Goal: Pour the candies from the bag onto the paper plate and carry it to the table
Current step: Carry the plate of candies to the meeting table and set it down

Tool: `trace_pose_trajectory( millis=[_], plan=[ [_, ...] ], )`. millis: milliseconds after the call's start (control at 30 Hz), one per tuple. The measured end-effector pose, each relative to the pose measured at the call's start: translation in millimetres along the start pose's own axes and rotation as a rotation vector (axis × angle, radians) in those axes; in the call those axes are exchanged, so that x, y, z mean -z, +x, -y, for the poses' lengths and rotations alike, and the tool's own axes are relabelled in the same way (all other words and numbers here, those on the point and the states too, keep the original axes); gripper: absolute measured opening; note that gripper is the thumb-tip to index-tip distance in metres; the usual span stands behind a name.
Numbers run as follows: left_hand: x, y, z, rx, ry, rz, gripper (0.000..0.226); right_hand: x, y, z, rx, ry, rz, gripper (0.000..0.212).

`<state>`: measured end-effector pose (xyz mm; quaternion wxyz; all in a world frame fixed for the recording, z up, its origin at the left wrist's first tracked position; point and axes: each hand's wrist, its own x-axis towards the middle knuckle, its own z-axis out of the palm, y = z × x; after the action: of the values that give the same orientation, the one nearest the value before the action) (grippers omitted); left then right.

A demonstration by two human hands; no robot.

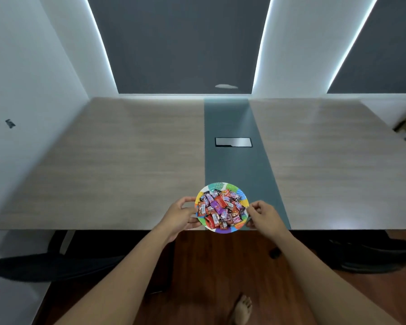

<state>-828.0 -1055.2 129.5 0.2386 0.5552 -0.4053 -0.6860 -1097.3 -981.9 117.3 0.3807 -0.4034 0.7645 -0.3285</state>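
Head view shows the paper plate (221, 207), its rim banded in bright colours, at the near edge of the table (131, 160), part of it jutting past the edge toward me; I cannot tell whether it rests on the surface or hangs just above it. Wrapped candies (220, 208) are heaped across its middle, so the pouring looks done and only the set-down remains. I judge the plate light but floppy: thin paper that will sag or fold if I pinch one side only, and the glossy wrappers will slide off at any tilt, so the hold belongs on opposite rims, with the plate kept level. My left hand (182, 213) grips the left rim, thumb over the top and fingers curled beneath. My right hand (264, 215) is at the right rim with the fingers pinched together; it seems to touch the edge, though the grip itself is hard to make out. Both forearms reach forward and converge on the plate. Farther out, a dark strip runs down the tabletop with a cable hatch (233, 142) set in it.
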Motion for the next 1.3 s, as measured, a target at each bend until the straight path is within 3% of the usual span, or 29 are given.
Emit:
trace_pose_trajectory(
  millis=[600,967,1300],
  plan=[
    [-58.4,195.6,-110.5,0.049,0.011,-0.143,0.015,55.1,233.7,40.4,-0.02,0.052,0.089,0.019],
    [-48.8,324.7,-168.2,0.096,0.082,-0.049,0.03,52.5,344.6,62.7,-0.087,-0.036,0.05,0.02],
    [-61.1,434.6,-201.8,0.106,0.07,-0.015,0.016,57.1,453.7,61.3,-0.123,-0.084,0.027,0.016]
  ],
)
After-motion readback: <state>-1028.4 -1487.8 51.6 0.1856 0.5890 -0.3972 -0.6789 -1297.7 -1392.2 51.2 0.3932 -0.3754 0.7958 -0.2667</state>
